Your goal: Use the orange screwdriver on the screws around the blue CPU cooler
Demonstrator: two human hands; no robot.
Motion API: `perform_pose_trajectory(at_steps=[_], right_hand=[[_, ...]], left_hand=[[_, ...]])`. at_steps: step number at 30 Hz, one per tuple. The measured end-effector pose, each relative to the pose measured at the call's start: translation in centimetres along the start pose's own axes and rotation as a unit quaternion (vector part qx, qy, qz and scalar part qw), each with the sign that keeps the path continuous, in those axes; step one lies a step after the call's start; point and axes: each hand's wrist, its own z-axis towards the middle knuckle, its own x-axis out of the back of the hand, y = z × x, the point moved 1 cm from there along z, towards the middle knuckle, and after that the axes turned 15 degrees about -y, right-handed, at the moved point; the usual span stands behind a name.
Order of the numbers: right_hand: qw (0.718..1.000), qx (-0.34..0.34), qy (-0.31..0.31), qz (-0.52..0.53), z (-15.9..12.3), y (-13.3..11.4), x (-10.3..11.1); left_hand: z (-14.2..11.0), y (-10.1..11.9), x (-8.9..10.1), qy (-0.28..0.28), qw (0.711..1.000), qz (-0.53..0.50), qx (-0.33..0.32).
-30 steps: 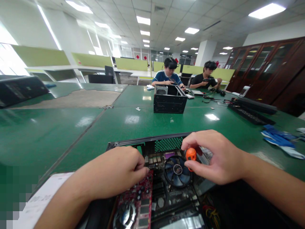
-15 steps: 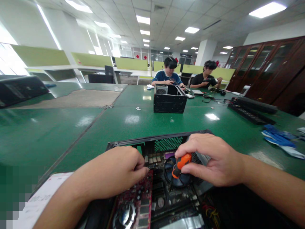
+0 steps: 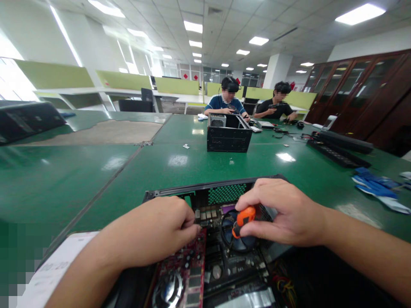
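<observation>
An open computer case (image 3: pixel 212 185) lies in front of me, its circuit boards showing. My right hand (image 3: pixel 282 211) pinches the orange and black handle of a screwdriver (image 3: pixel 246 216) between thumb and fingers, above the CPU fan (image 3: pixel 240 244); the tool's tip cannot be made out. My left hand (image 3: pixel 171 226) is closed, fingers curled down at the far end of a red graphics card (image 3: pixel 192 261). What those fingers grip, if anything, is hidden. The card's round silver fan (image 3: pixel 168 293) shows near the bottom edge.
Farther off on the green table (image 3: pixel 154 167) stands another black case (image 3: pixel 228 139). Blue and white gloves (image 3: pixel 380 188) lie at right, near black panels (image 3: pixel 340 147). A white phone-like screen (image 3: pixel 61 261) is under my left forearm. Two people sit across the table.
My right hand and the screwdriver handle have shifted very slightly left. My left hand stays put. The far-right person's raised hand has come down to the table.
</observation>
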Motion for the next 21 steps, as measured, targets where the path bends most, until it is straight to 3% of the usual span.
perform_pose_trajectory(at_steps=[4,13,21], right_hand=[[1.000,-0.021,0.001,0.002,0.2,-0.1,0.2],[0.997,-0.018,-0.075,0.025,-0.2,-0.7,1.1],[0.998,-0.042,0.028,-0.034,-0.6,-0.3,1.3]], left_hand=[[0.1,0.0,0.1,0.003,1.000,-0.008,-0.004],[0.1,0.1,0.1,-0.007,1.000,0.001,0.009],[0.3,-0.1,-0.1,0.002,1.000,0.003,-0.007]])
